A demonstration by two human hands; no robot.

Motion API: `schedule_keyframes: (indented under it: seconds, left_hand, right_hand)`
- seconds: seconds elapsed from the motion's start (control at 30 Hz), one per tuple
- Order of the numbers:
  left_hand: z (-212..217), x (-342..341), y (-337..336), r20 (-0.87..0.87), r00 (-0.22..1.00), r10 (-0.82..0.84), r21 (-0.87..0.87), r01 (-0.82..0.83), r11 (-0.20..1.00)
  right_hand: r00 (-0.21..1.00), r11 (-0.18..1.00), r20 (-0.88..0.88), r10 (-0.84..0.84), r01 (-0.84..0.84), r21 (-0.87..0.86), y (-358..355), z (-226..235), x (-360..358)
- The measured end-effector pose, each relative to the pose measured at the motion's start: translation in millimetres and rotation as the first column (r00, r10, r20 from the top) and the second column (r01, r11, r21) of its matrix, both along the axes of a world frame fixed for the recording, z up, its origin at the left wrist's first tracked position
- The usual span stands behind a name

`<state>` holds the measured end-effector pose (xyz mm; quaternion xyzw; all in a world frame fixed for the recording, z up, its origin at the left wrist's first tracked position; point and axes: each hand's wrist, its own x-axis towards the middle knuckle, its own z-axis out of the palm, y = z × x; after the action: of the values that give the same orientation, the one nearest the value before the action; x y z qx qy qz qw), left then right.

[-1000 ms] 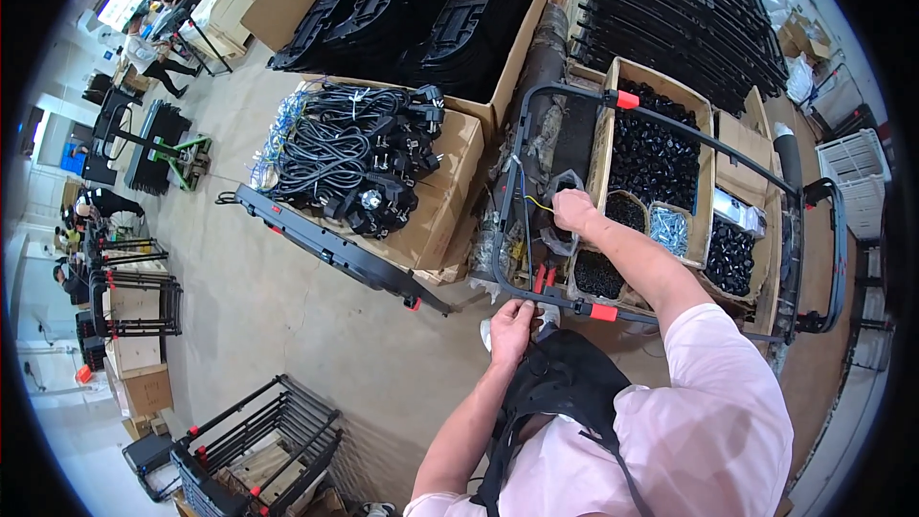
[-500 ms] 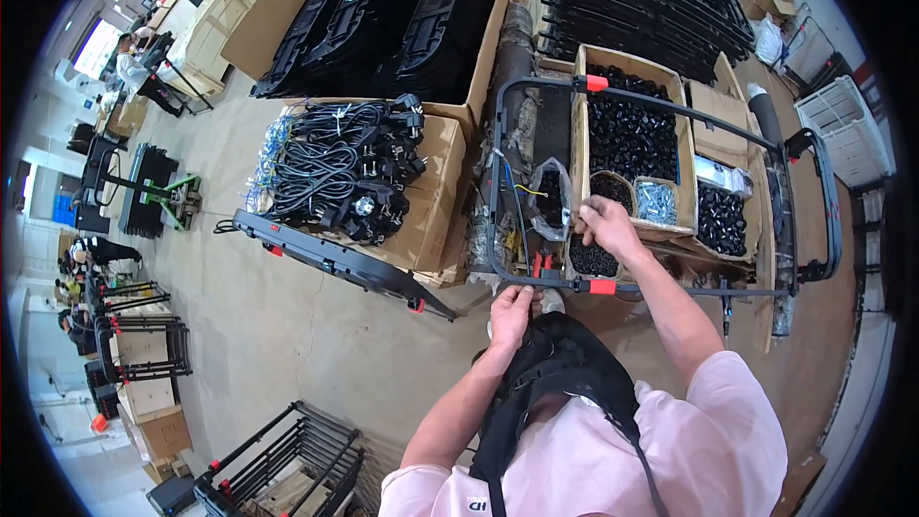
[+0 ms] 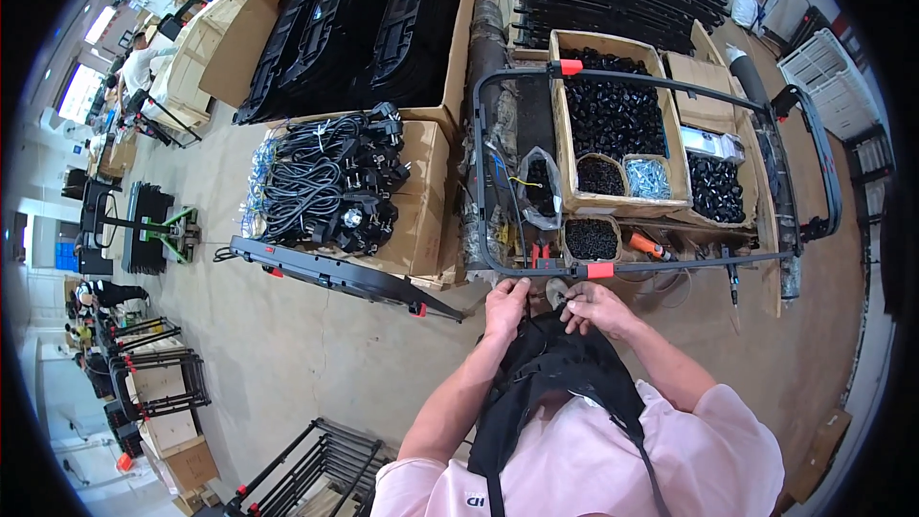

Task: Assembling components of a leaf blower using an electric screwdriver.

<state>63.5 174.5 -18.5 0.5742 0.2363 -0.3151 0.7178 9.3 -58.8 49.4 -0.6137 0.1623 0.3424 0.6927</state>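
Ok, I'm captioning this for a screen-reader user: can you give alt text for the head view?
Seen from above, a person's left hand and right hand meet at the near bar of a black tube frame with orange clips, lying over cardboard boxes of black parts. A box of coiled black cables sits to the left.

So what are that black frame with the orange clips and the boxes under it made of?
The frame looks like bent metal tubing with a matte black coat: thin, even, smoothly curved at the corners, though painted plastic can't be ruled out. The orange clips look like moulded plastic, bright and uniform. The boxes are plain brown corrugated cardboard, with raw folded flaps. Both hands, left hand and right hand, sit at the frame's near rail.
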Motion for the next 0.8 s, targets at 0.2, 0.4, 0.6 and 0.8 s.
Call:
schedule_keyframes:
  seconds: [0.2, 0.4, 0.6, 0.8]
  left_hand:
    - [3.2, 4.0, 0.3, -0.026, 1.000, -0.010, 0.024, 0.010, 1.000]
    - [14.0, 11.8, 4.0, -0.118, 0.992, -0.048, 0.065, 0.056, 0.996]
    - [16.6, 14.1, 7.0, -0.128, 0.987, -0.101, -0.005, 0.102, 0.995]
    - [7.2, 1.8, 17.7, -0.080, 0.971, -0.227, -0.043, 0.224, 0.974]
  right_hand:
    - [0.871, 0.899, -0.352, -0.344, 0.413, 0.144, 33.7, -99.3, 5.5]
    - [0.865, 0.800, -0.376, -0.333, 0.470, 0.373, 71.5, -89.0, 32.6]
    - [0.869, 0.822, -0.361, -0.339, 0.460, 0.336, 70.4, -84.7, 32.5]
    - [0.995, 0.982, -0.006, -0.098, 0.098, 0.162, 61.4, -58.0, 31.4]
